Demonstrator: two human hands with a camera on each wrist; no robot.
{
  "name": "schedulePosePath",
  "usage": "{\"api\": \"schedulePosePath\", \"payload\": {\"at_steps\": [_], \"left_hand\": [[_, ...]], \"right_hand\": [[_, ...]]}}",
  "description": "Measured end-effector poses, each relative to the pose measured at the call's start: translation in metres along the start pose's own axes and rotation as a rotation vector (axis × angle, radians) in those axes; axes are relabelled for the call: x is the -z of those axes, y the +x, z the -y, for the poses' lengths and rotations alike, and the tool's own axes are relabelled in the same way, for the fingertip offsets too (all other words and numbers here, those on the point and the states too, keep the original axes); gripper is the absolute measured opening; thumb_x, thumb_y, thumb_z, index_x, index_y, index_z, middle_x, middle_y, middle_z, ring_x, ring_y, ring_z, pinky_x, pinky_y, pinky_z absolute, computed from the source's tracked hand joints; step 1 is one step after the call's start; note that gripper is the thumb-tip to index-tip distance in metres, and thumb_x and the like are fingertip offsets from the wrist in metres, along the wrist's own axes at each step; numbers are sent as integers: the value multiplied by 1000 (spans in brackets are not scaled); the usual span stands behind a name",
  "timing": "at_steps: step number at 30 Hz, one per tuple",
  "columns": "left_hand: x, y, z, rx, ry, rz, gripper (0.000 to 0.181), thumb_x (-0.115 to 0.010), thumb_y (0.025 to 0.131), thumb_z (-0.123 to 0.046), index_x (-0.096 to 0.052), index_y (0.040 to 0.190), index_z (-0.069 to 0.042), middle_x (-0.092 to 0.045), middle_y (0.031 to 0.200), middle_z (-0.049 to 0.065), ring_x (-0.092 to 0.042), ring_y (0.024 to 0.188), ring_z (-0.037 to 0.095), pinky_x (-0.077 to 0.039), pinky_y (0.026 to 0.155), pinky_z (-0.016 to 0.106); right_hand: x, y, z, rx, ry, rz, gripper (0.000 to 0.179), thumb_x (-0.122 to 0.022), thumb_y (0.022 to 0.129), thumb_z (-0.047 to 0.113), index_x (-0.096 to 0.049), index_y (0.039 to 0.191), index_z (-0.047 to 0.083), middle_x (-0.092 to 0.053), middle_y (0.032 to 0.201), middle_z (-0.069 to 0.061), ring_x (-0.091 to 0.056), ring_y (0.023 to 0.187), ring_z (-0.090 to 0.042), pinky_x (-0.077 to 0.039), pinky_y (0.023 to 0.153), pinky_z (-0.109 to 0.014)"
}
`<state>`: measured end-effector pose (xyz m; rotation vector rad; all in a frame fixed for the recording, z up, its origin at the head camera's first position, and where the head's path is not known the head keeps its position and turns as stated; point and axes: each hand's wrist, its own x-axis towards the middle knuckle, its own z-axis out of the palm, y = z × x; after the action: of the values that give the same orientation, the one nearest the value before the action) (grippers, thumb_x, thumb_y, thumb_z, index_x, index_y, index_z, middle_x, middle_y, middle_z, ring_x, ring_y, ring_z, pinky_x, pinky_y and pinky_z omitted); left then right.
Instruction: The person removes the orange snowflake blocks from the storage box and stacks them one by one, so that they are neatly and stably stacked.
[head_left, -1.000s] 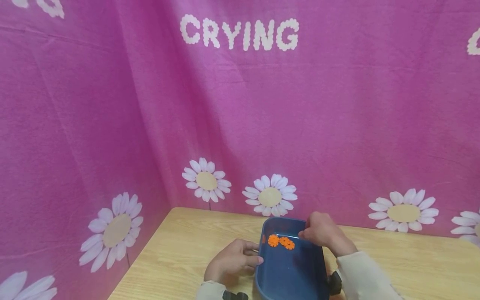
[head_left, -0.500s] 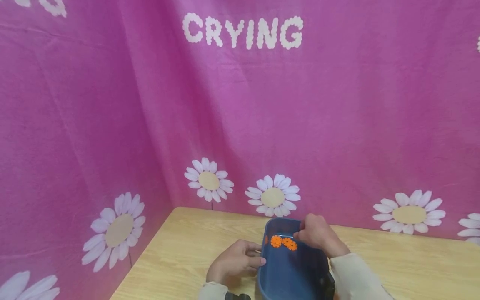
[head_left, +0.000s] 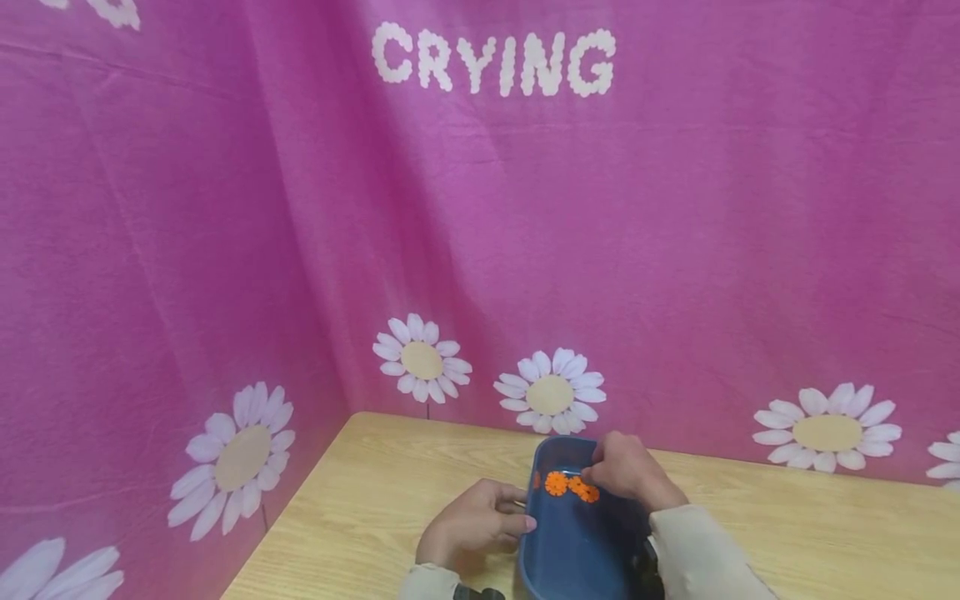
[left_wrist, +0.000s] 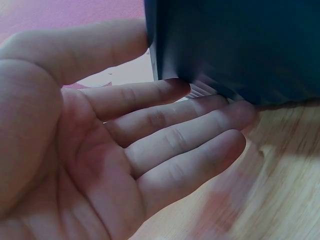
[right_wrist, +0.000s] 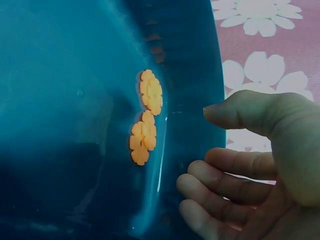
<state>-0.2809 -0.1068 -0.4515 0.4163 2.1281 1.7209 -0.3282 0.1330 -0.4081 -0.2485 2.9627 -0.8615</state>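
Observation:
A deep blue plastic bin (head_left: 577, 550) stands on the table, with several small orange flower-shaped discs (head_left: 557, 483) lying on its floor near the far end. In the right wrist view, the orange discs (right_wrist: 142, 142) form two small overlapping clusters. My left hand (head_left: 480, 521) is at the bin's left side. In the left wrist view its fingers (left_wrist: 175, 142) extend straight to the bin's lower edge, and the thumb touches the side wall. My right hand (head_left: 626, 471) hovers over the bin's far right part, beside the discs. Its fingers (right_wrist: 215, 200) are loosely bent, apart from the thumb, holding nothing.
The bin rests on a light wooden table (head_left: 375, 500). A pink cloth (head_left: 675, 250) printed with white daisies and letters hangs behind the table and along its left side. The bin's far end stands close to the back cloth.
My right hand has moved left over the bin, closer to the orange discs. The left hand keeps its place at the bin's side. The head view has shifted slightly.

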Motion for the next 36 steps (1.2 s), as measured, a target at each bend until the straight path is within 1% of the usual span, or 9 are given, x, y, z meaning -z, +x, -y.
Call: {"api": "schedulePosePath", "payload": {"at_steps": [9, 16, 20, 25, 30, 36], "left_hand": [[0, 1, 1, 8, 24, 2, 37, -74, 89, -8, -68, 124, 1, -73, 101, 10, -71, 90, 23, -60, 79, 42], [-1, 2, 0, 11, 22, -2, 35, -74, 89, -7, -68, 123, 1, -73, 101, 10, -71, 90, 23, -60, 79, 42], [-1, 1, 1, 20, 28, -10, 35, -74, 89, -8, -69, 122, 0, -73, 100, 9, -71, 89, 23, -60, 80, 42], [-2, 0, 2, 26, 31, -6, 36, -74, 89, -9, -68, 123, 1, -73, 101, 9, -71, 88, 23, -60, 81, 43], [-2, -1, 2, 35, 33, -3, 36, -74, 90, -9, -68, 124, 0, -73, 100, 9, -71, 87, 24, -60, 81, 44], [1, 0, 0, 23, 31, -7, 36, -74, 90, -8, -68, 124, 0, -73, 100, 8, -71, 87, 23, -60, 80, 43]], "right_hand": [[-7, 4, 1, -3, 16, 9, 25, -81, 81, 11, -70, 95, -7, -61, 74, -8, -58, 66, -22, -60, 64, -39], [-12, 7, 3, 2, 0, 5, 17, -81, 81, 11, -71, 85, -2, -59, 67, -6, -57, 61, -21, -58, 58, -36], [-14, 9, 4, 6, 10, 13, 17, -81, 82, 10, -70, 86, -3, -59, 68, -7, -57, 61, -21, -59, 59, -36], [-19, 12, 0, -16, -4, 31, 18, -81, 82, 10, -68, 85, -2, -59, 69, -7, -57, 62, -21, -59, 61, -36], [-25, 14, -2, -29, 5, 36, 17, -81, 81, 9, -66, 82, -1, -58, 68, -7, -56, 60, -20, -59, 60, -35], [-27, 18, 0, -5, -6, 34, 17, -79, 81, 7, -67, 71, 3, -57, 59, -6, -55, 52, -19, -56, 54, -31]]}}
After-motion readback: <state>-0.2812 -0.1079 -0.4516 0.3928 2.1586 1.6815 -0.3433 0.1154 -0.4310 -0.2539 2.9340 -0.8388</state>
